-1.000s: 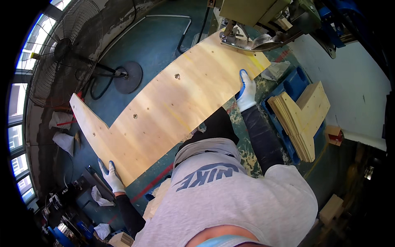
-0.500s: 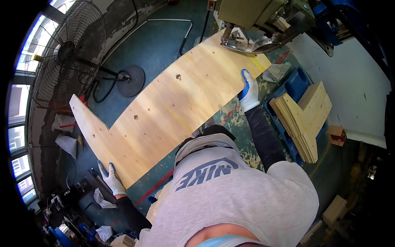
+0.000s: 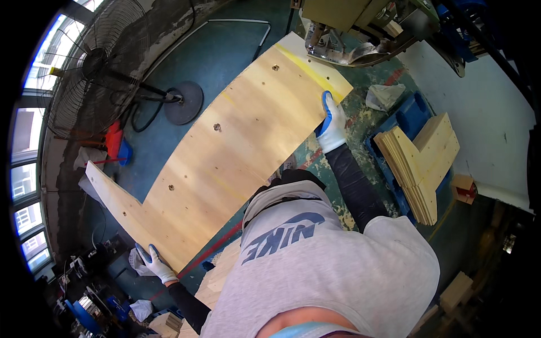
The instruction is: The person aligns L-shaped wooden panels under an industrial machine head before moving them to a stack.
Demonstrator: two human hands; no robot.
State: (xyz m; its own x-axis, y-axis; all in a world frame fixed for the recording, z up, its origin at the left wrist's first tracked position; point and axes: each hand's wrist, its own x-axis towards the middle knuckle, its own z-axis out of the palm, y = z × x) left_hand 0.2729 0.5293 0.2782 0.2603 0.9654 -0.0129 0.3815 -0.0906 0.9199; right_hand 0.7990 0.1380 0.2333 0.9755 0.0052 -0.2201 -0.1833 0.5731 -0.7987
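Panel: a long L-shaped plywood panel (image 3: 225,152) runs from 8 o'clock to 1 o'clock, its far end under a saw machine (image 3: 360,28).
Left hand (image 3: 155,263): gloved, grip clenched on the panel's near corner at 7 o'clock.
Right hand (image 3: 332,125): gloved, grip clasping the panel's right edge at 1 o'clock.
Nearby: stacked plywood cut-outs (image 3: 420,163) on a blue pallet at 3 o'clock; a standing fan (image 3: 93,67) at 10 o'clock.

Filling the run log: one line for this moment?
left hand: grips plywood panel near end | right hand: grips far edge | panel end under machine
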